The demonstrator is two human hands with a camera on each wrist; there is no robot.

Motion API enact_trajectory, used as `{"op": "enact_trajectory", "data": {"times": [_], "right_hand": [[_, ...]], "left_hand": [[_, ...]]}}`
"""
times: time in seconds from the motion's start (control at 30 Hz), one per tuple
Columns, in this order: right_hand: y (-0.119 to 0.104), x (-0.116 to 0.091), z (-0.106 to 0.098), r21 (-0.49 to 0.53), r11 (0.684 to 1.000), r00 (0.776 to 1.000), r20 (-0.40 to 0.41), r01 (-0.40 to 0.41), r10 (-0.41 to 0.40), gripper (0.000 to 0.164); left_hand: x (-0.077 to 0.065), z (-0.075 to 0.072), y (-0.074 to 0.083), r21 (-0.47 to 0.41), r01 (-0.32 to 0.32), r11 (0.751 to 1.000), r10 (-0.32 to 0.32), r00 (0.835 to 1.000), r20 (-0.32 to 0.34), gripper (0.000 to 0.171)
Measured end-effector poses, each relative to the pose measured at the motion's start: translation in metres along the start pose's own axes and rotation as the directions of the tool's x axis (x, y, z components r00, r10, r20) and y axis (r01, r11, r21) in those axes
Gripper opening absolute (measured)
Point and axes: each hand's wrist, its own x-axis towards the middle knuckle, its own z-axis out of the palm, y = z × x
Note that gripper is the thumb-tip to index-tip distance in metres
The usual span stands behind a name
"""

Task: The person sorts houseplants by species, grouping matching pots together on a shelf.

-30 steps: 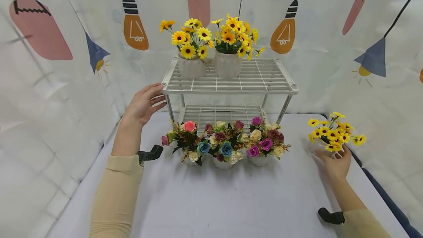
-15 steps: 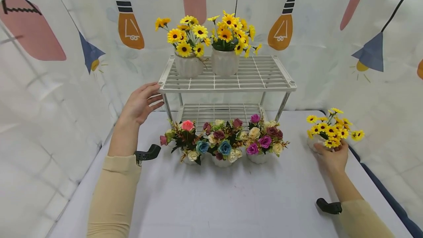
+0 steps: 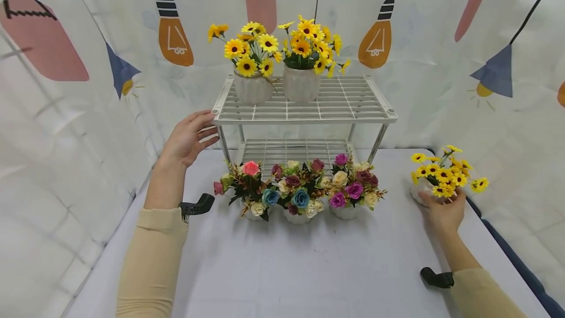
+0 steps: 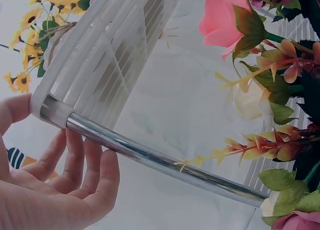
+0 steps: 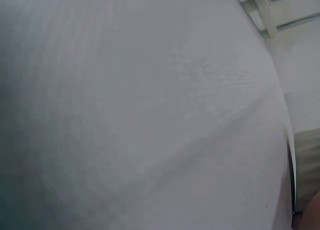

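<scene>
My left hand [image 3: 186, 139] touches the front left corner of a white two-tier wire shelf [image 3: 304, 122]. In the left wrist view, its fingers [image 4: 75, 157] extend loosely against the chrome leg [image 4: 165, 160] from outside. Over at the table's right side, my right hand [image 3: 447, 216] grips a pale pot [image 3: 418, 191] of artificial sunflowers [image 3: 446, 176], thumb on the near left. The far fingers are hidden by blooms. Two potted sunflower arrangements, one left [image 3: 253, 87] and one right [image 3: 302, 82], stand on the top tier, left of its middle.
Three pots of artificial roses, left [image 3: 251, 188], middle [image 3: 296, 193] and right [image 3: 350, 185], stand in a row before the lower tier [image 3: 295, 148]. A white cloth covers the table [image 3: 309, 269]. Behind hangs a curtain [image 3: 423, 87] printed with lamps.
The head view has shifted slightly. My right hand and its flower pot show only a slight shift; the left hand keeps its place at the shelf corner.
</scene>
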Motion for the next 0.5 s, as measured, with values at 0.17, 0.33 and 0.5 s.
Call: {"op": "enact_trajectory", "data": {"times": [0.17, 0.33, 0.5], "right_hand": [[-0.002, -0.003, 0.0, 0.012, 0.999, 0.999, 0.005, 0.035, -0.035, 0.107], [-0.011, -0.008, -0.001, 0.013, 0.997, 0.997, 0.005, 0.071, -0.071, 0.105], [-0.026, -0.018, 0.0, 0.051, 0.994, 0.995, -0.026, 0.092, -0.091, 0.101]], "left_hand": [[-0.002, -0.002, 0.0, -0.028, 0.005, 1.0, -0.005, 1.0, 0.008, 0.062], [-0.001, -0.002, 0.001, -0.036, 0.007, 0.999, -0.007, 1.0, 0.009, 0.061], [0.0, -0.002, 0.001, -0.03, 0.005, 1.0, -0.005, 1.0, 0.011, 0.061]]}}
